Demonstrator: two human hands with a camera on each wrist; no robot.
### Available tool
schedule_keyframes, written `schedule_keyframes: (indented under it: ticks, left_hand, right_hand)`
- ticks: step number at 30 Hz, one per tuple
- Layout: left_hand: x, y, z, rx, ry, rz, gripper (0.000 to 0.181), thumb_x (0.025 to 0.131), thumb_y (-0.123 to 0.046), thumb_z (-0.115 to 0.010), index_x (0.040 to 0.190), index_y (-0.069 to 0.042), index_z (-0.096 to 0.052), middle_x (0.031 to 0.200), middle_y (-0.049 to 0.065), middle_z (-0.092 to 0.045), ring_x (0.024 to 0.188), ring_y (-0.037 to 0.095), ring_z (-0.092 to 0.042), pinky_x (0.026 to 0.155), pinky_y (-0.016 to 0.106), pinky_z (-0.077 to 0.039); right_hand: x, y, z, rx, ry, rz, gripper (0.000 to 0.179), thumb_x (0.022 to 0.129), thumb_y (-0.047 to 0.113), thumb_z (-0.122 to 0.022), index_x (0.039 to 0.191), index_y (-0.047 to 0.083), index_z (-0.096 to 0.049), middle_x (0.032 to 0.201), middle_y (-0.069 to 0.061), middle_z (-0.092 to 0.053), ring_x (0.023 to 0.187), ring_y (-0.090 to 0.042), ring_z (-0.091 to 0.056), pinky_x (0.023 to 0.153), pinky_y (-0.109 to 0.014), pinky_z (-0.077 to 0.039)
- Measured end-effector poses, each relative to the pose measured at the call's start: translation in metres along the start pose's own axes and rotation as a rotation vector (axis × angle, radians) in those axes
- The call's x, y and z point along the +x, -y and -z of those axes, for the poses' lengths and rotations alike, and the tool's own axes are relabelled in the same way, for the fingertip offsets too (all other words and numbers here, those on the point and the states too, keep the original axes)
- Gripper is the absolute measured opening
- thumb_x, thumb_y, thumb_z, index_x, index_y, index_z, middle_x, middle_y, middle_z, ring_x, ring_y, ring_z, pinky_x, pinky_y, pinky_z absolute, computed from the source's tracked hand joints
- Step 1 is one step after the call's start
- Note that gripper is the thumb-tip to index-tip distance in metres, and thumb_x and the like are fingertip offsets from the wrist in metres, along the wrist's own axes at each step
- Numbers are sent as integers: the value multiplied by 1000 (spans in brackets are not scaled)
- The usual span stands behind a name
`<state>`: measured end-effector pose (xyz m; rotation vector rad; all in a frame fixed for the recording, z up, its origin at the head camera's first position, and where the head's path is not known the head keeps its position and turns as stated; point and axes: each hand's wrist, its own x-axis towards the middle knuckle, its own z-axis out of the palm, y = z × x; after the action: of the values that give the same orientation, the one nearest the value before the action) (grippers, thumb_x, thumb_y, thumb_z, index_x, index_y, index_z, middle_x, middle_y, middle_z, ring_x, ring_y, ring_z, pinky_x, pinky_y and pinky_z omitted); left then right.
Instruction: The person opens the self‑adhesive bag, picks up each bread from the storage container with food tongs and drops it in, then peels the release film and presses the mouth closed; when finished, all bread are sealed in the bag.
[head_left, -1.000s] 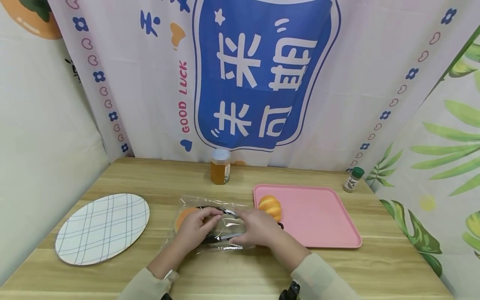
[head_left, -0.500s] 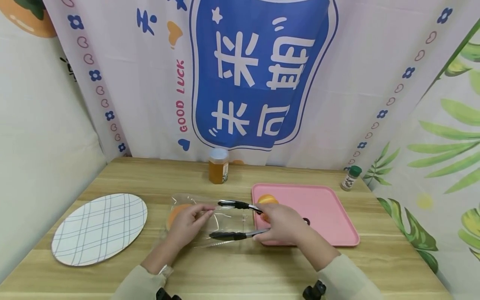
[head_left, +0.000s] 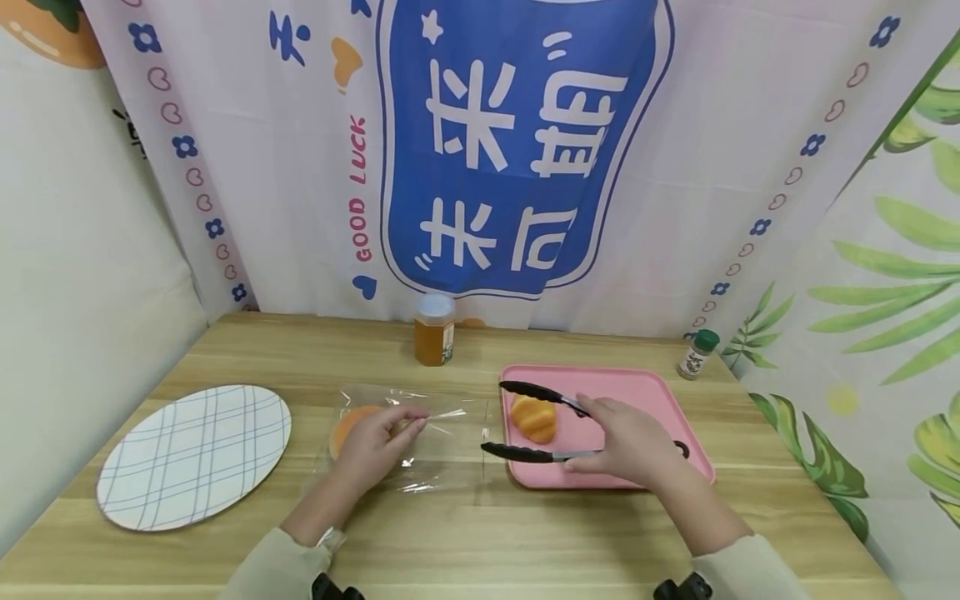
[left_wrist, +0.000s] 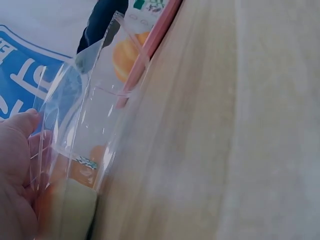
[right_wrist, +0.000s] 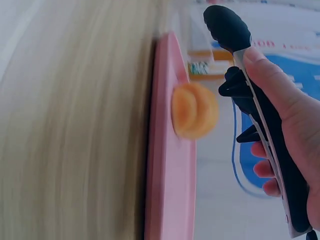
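Note:
My left hand (head_left: pixel 375 450) pinches the upper layer of a clear plastic bag (head_left: pixel 461 437) between thumb and fingertips. Inside the bag's left end is a round orange-brown piece (head_left: pixel 344 428), partly hidden by the hand. My right hand (head_left: pixel 630 442) grips metal tongs with black tips (head_left: pixel 519 453), thumb on one arm and fingers on the other. The tongs' arms are spread wide and point left over the pink tray (head_left: pixel 622 383). Between the tips, in the head view, lies a ridged golden bread roll (head_left: pixel 533 420) at the tray's left end. The right wrist view shows the tongs (right_wrist: pixel 272 135) above the roll (right_wrist: pixel 195 111).
An oval white plate with blue checks (head_left: pixel 197 458) lies at the left of the wooden table (head_left: pixel 480 550). A honey-coloured jar (head_left: pixel 434 333) stands at the back, and a green-capped shaker (head_left: pixel 698 355) at the back right. A printed curtain (head_left: pixel 480 167) hangs behind.
My right hand has drawn the tongs off the bag and moved them right, over the tray around the bread roll. The left hand stays at the bag, its lifted layer now pinched.

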<state>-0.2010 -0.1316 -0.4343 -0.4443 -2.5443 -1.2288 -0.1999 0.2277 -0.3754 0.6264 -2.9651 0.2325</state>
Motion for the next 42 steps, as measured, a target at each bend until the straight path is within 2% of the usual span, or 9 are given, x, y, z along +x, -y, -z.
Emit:
schedule_keyframes:
  ticks: [3, 8, 13, 19, 24, 30, 33, 37, 42]
  left_hand:
    - [0, 0, 0, 1, -3, -12, 14, 94, -16, -66, 105, -11, -73, 80, 1, -71, 47, 0, -32, 43, 20, -35]
    - [-1, 1, 0, 12, -12, -25, 13, 93, -15, -67, 104, -12, -73, 91, 2, -74, 48, -1, -30, 44, 20, -35]
    - [-1, 1, 0, 17, -13, -22, 13, 93, -16, -67, 104, -12, -73, 99, 2, -75, 49, -1, -32, 46, 20, -36]
    - [-1, 1, -1, 15, -5, -9, 14, 93, -17, -67, 104, -12, -73, 100, 3, -75, 49, 0, -32, 47, 20, -37]
    - [-1, 1, -2, 19, -3, -5, 13, 93, -17, -67, 104, -13, -73, 102, 3, -75, 52, 1, -32, 48, 20, -37]
    - [-2, 1, -2, 16, -12, -22, 12, 93, -17, -67, 103, -13, -73, 103, 3, -75, 53, 0, -33, 49, 20, -37]
    - [-2, 0, -2, 10, -18, -24, 12, 93, -16, -67, 103, -12, -73, 104, 3, -75, 57, 0, -38, 50, 20, -39]
    - [-2, 0, -3, 12, -32, -25, 12, 92, -16, -68, 103, -12, -73, 104, 2, -75, 71, 3, -53, 58, 20, -44]
    - [-2, 0, -3, 20, -44, -40, 12, 92, -15, -68, 102, -12, -74, 104, -1, -76, 85, 9, -64, 67, 22, -49]
  right_hand:
    - [-6, -13, 0, 13, -20, -37, 95, 68, 63, -79, 140, 8, -52, 124, -10, -67, 115, -30, -63, 97, -49, -52]
    - [-14, -30, -1, 16, -17, -107, 94, 68, 63, -79, 136, 4, -54, 122, -14, -67, 113, -32, -63, 95, -51, -52]
    - [-17, -41, -6, 15, -12, -132, 89, 70, 60, -80, 132, 1, -57, 119, -17, -68, 110, -35, -63, 92, -52, -53]
    - [-19, -44, -12, 11, -34, -134, 79, 71, 55, -81, 127, 4, -62, 112, -12, -71, 105, -32, -65, 89, -50, -53]
    - [-21, -44, -13, 14, -38, -140, 75, 72, 54, -81, 126, 6, -63, 113, -12, -71, 108, -33, -65, 91, -51, -53]
    - [-27, -45, -8, 85, -45, -142, 75, 72, 56, -80, 127, 7, -63, 118, -12, -70, 111, -33, -64, 91, -52, -53]
    - [-31, -43, -1, 125, -44, -130, 75, 71, 55, -81, 127, 7, -64, 117, -10, -70, 107, -30, -65, 87, -50, -54]
    - [-34, -35, 7, 143, -37, -105, 72, 70, 51, -83, 124, 7, -66, 113, -6, -71, 101, -24, -66, 84, -46, -55]
    - [-35, -23, 11, 147, -27, -63, 69, 69, 53, -83, 122, 11, -67, 110, -2, -72, 101, -22, -67, 86, -45, -55]
